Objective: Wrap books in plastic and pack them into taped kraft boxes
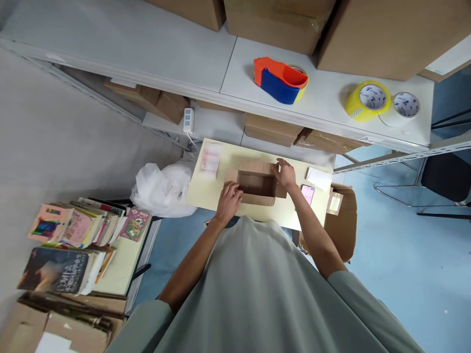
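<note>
As I scan from left of the frame's middle, a white plastic bag (pixel 158 191) slumps beside the tabletop (pixel 202 191), and a pinkish printed slip (pixel 211 159), too blurred for me to read, lies on the tabletop's left end. Next comes the left hand (pixel 228 199), its fingers bent over the lower left corner of the cardboard box (pixel 253 199); I cannot tell whether they pinch the board or merely rest on it. The box lies open at the centre of the frame, flaps turned outward. I judge it light, stiff along the folds, with flaps that would bend easily, and hardly slippery; squeezing mid-wall could buckle it. I would take hold at opposite corners, thumbs over the rim. At its upper right corner, the right hand (pixel 286 174) has its fingers narrowly curled by the flap, though I cannot see whether they close on it. Farther right lie a phone (pixel 307 193) and a flat white item (pixel 318 178).
</note>
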`<state>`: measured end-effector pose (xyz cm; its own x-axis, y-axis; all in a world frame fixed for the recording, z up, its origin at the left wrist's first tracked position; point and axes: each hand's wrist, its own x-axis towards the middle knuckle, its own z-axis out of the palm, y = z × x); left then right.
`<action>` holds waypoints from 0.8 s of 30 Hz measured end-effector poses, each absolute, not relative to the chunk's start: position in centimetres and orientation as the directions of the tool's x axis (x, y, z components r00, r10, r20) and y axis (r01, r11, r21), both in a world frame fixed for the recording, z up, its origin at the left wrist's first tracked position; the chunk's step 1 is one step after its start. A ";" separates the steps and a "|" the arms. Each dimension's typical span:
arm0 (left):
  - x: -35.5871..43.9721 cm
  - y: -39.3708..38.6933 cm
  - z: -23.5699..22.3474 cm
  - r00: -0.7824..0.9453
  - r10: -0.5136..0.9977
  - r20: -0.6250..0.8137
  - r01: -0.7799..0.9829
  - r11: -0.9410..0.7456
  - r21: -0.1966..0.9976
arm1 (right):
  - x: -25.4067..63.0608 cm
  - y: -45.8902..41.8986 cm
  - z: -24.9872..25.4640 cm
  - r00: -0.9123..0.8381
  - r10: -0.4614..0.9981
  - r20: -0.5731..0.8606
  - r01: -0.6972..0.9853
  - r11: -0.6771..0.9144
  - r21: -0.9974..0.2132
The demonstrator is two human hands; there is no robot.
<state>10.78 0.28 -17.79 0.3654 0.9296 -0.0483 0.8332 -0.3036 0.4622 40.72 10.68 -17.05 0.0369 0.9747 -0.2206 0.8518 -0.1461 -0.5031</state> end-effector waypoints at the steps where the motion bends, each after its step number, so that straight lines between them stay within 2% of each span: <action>1: 10.7 0.4 -18.1 0.364 0.930 -0.051 0.834 -0.300 0.463 | 40.6 10.7 -17.3 0.036 0.977 -0.212 0.863 -0.137 -0.487; 7: 10.4 0.9 -19.2 0.361 0.932 -0.027 0.808 -0.298 0.509 | 39.9 9.1 -17.8 -0.021 0.979 -0.203 0.916 -0.063 -0.396; 13: 10.0 1.5 -19.6 0.403 0.915 -0.003 0.756 -0.331 0.565 | 39.6 7.5 -16.8 0.040 0.978 -0.203 0.937 -0.107 -0.332; 17: 8.9 1.7 -18.9 0.437 0.899 0.024 0.670 -0.343 0.659 | 39.0 6.1 -15.4 0.083 0.987 -0.140 0.932 -0.127 -0.341; 21: 5.6 3.6 -18.3 0.322 0.943 0.082 0.608 -0.273 0.746 | 37.7 4.4 -13.7 0.138 0.989 -0.043 0.915 -0.144 -0.377; 24: 1.9 6.9 -19.2 0.178 0.984 0.028 0.636 -0.137 0.759 | 36.5 3.0 -12.1 0.158 0.987 0.002 0.908 -0.145 -0.393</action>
<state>1.90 6.90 -19.17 0.1783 0.9836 0.0282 0.6364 -0.1371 0.7591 36.49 3.01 -12.06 0.1582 0.9874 0.0023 0.9079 -0.1445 -0.3934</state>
